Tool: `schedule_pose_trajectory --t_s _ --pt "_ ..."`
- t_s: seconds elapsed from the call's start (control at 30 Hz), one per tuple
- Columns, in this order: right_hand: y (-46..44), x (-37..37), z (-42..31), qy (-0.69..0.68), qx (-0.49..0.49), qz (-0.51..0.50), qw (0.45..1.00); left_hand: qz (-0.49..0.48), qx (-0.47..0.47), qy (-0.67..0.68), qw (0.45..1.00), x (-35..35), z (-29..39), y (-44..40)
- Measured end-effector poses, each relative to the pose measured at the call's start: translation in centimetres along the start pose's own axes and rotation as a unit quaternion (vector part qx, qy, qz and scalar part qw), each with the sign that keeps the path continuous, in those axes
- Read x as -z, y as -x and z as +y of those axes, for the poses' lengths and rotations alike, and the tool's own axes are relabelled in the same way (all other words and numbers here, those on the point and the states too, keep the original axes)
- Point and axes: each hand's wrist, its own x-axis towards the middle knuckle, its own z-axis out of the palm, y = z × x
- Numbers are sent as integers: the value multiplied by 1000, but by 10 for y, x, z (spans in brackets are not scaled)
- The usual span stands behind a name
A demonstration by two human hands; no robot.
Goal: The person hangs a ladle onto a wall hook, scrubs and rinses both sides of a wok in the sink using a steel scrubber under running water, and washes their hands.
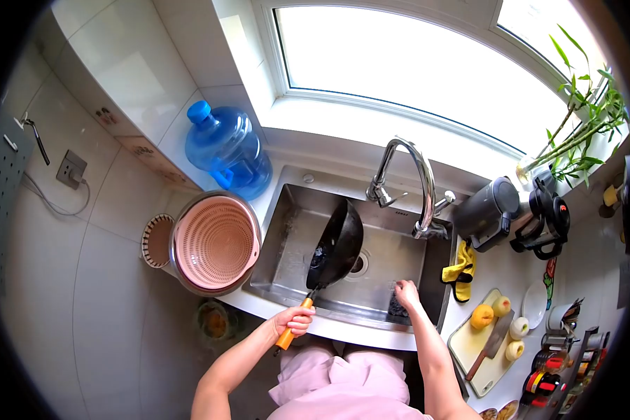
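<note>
My left hand [294, 322] is closed round the orange handle of a black wok [342, 245]. The wok is tilted on its side over the stainless steel sink [273, 273], and its hollow faces left. At the sink's front right, the fingers of my right hand [407, 292] are curled together over a dark textured pad [397, 306]; the fingertips are partly hidden. The chrome faucet [427, 185] arches over the sink's back right. Beside the wok, the drain [359, 264] shows in the sink floor.
A pink colander [215, 241] in a metal pot stands left of the sink, before a blue water jug [227, 150]. At right are yellow gloves [460, 269], a dark kettle [486, 210], and a cutting board [462, 343] with a cleaver [495, 336] and several fruits.
</note>
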Motion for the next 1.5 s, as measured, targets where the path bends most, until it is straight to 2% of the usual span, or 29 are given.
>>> schedule_pose_trajectory --t_s 0.03,0.1,0.17,0.2,0.27,0.43,0.57,0.63,0.67,0.73,0.77,0.9,1.03,1.17,1.27,1.4,1.5 --pt "2 0 -1 33 -32 -7 999 -38 -12 29 999 1 -2 1" --pt "2 2 -5 149 -186 -68 969 -54 -20 53 997 4 -4 1" --pt "3 6 -6 164 -272 -113 941 -86 -43 77 992 5 -4 -1" --pt "1 3 -1 164 -272 -114 941 -103 -51 88 989 4 -3 -1" --pt "-5 -5 13 168 -252 -187 935 -115 -61 97 987 4 -2 -1" --pt "-14 -19 14 167 -253 -189 934 -104 -93 130 982 -5 2 5" --pt "-22 -34 20 161 -268 -185 932 -125 -106 141 976 -5 0 10" --pt "-28 -47 27 178 -279 -108 937 -136 -103 149 974 -5 0 14" --pt "-31 -51 31 178 -279 -109 937 -126 -108 141 976 -5 0 17" --pt "-28 -43 26 190 -205 -63 958 -111 -114 122 980 -3 1 22" --pt "-28 -37 19 192 -206 -64 958 -112 -114 124 979 -2 3 25" --pt "-57 -17 -32 84 -37 67 994 -86 -109 85 987 1 9 32" --pt "-109 -22 -79 2 28 93 995 -116 -100 97 983 0 19 37" --pt "-148 -42 -110 0 88 158 984 -119 -101 107 982 3 25 43" --pt "-173 -66 -116 5 32 138 990 -119 -99 118 981 9 32 48" --pt "-194 -105 -123 59 30 83 994 -114 -99 117 982 16 40 56" --pt "-188 -119 -150 74 127 5 989 -119 -103 121 980 22 42 57"
